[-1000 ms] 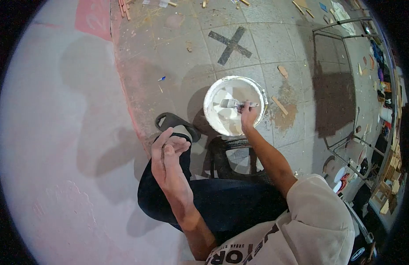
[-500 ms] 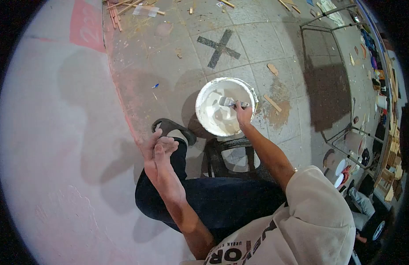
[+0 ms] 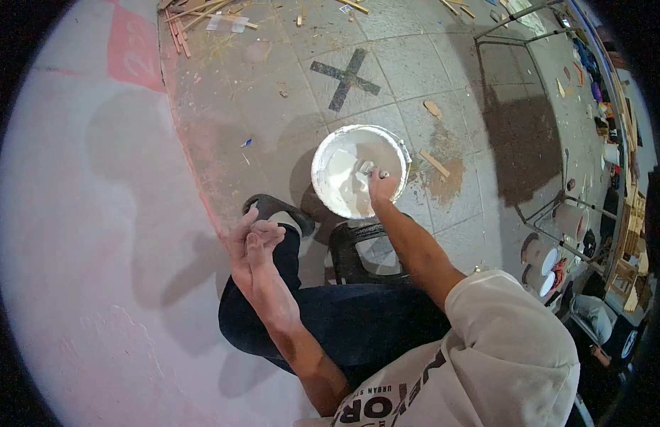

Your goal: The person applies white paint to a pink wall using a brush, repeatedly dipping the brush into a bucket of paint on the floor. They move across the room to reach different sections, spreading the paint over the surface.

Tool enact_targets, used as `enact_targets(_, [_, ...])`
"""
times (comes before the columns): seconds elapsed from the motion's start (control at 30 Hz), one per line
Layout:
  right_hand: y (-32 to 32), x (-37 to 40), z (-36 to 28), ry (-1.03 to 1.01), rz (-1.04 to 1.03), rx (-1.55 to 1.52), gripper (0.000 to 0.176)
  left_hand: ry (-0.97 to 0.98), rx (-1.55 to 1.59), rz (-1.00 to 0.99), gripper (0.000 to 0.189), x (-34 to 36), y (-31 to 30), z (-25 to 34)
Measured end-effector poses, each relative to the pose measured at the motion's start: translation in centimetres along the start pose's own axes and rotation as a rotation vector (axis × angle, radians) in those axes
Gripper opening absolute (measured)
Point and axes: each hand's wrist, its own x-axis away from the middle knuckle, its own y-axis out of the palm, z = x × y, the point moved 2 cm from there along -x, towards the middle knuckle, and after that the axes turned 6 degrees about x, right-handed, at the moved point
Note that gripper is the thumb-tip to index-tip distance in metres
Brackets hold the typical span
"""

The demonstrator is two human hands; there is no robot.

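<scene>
My right hand [image 3: 382, 188] is closed around the handle of a paintbrush [image 3: 365, 168], whose bristle end is down inside a white bucket [image 3: 318, 186]. The bucket holds white paint [image 3: 341, 174], and its inner wall and rim are smeared with it. My left hand [image 3: 257, 240] rests above my bent knee, dusty and holding nothing, with its fingers loosely bent and partly apart. Below that hand is a dark shoe [image 3: 296, 215] on the floor. A dark plastic stool [image 3: 344, 256] stands between my leg and the bucket.
A whitish wall [image 3: 74, 235] with a pink patch [image 3: 134, 53] runs along the left. Wood strips [image 3: 195, 14] and scraps [image 3: 435, 164] lie on the tiled floor, near a dark tape cross [image 3: 346, 80]. To the right are a metal frame [image 3: 504, 43] and more buckets [image 3: 540, 252].
My right hand and the paintbrush have moved slightly left and deeper into the bucket, and the brush has turned. My left hand stays nearly still. The view has shifted slightly.
</scene>
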Motion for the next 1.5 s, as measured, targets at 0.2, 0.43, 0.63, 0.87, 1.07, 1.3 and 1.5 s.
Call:
enact_targets(0.2, [2.6,-1.3,4.4,0.109,-0.135,0.053,0.038,0.006,0.014,-0.008,0.036,0.0,-0.1,0.0])
enact_targets(0.43, [0.0,0.4,1.4,0.09,-0.133,-0.085,0.033,0.008,0.037,-0.067,0.037,-0.1,-0.5,-0.3])
enact_targets(0.63, [1.8,0.6,5.4,-0.031,0.01,0.051,0.043,0.197,-0.462,-0.235,0.041,-0.2,-1.3,-0.7])
enact_targets(0.87, [-2.7,0.7,2.2,0.081,-0.111,0.002,0.035,-0.009,-0.049,-0.193,0.048,0.4,1.3,-0.5])
enact_targets(1.07, [-2.2,-0.8,1.6,-0.002,-0.252,0.09,0.031,-0.007,-0.161,-0.17,0.043,-0.4,1.7,-1.7])
enact_targets(1.3, [-1.8,0.1,0.3,0.026,-0.23,-0.13,0.031,0.063,-0.225,-0.174,0.037,0.1,3.3,-0.5])
enact_targets(1.5, [-1.0,1.4,1.5,0.143,-0.056,-0.032,0.036,0.085,-0.21,-0.199,0.044,-0.3,3.0,-1.0])
